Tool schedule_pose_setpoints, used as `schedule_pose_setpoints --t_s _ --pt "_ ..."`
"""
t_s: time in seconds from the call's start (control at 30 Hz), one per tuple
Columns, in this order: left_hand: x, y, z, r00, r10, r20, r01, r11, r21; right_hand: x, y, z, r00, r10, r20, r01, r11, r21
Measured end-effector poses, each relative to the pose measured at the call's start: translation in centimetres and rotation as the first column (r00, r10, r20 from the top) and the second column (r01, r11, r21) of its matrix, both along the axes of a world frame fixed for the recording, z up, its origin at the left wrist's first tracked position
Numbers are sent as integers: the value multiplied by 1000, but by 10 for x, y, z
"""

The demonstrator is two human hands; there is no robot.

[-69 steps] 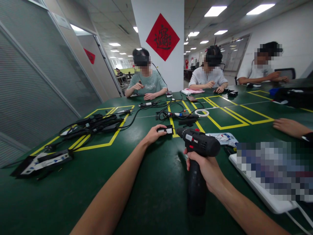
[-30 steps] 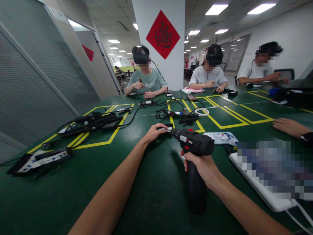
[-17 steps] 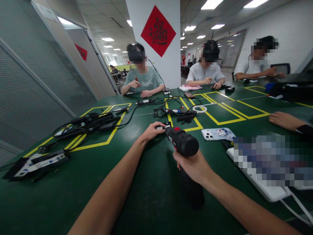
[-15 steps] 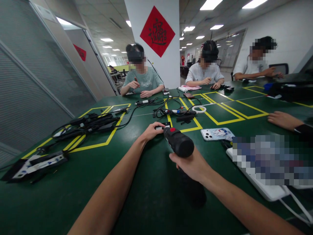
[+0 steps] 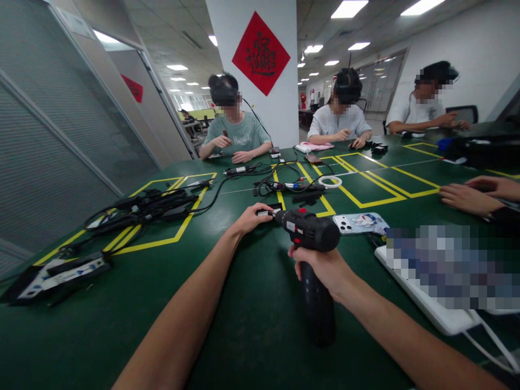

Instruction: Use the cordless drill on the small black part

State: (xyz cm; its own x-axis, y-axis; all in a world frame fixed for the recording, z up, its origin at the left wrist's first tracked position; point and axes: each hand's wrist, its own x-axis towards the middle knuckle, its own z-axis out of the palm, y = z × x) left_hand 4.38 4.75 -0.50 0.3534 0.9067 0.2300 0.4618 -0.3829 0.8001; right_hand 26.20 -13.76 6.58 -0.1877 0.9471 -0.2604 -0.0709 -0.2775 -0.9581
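Note:
My right hand (image 5: 319, 266) is wrapped round the grip of a black cordless drill (image 5: 311, 230) with red details. The drill's chuck points left and away from me, its tip close to my left hand (image 5: 252, 218). Under the fingers of that left hand is a small dark piece with a light strip (image 5: 265, 213), held down at the table. Its exact kind is too small to make out, and my fingers hide part of it. Whether the drill tip touches the piece, I cannot tell.
Bundled black cables (image 5: 150, 206) lie at the left, more cables (image 5: 292, 187) at the middle. A phone (image 5: 359, 222) and a white device (image 5: 422, 300) lie to the right, near another person's hands (image 5: 467, 197). Several people sit across the green table (image 5: 244, 336).
My right hand and the drill have swung to the right, so the drill shows more from its side. My left hand stays in place. At the right, the other person's second hand has come into view.

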Motion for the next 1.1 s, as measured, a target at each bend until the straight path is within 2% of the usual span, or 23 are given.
schedule_pose_setpoints --t_s 0.13,0.3,0.63,1.1 --pt "-1 1 0 1000 7 -8 -8 1000 -14 5 0 -4 995 -34 -93 29 998 -55" --pt "0 -2 3 999 27 -21 -27 1000 -12 13 5 -11 985 -17 -174 8 999 -52" --pt "1 -4 6 999 29 -34 -30 999 -29 12 5 -12 998 1 -58 -1 1000 -11" --pt "1 -5 5 999 30 -37 -30 999 -17 11 4 -9 999 6 -43 -5 1000 13"
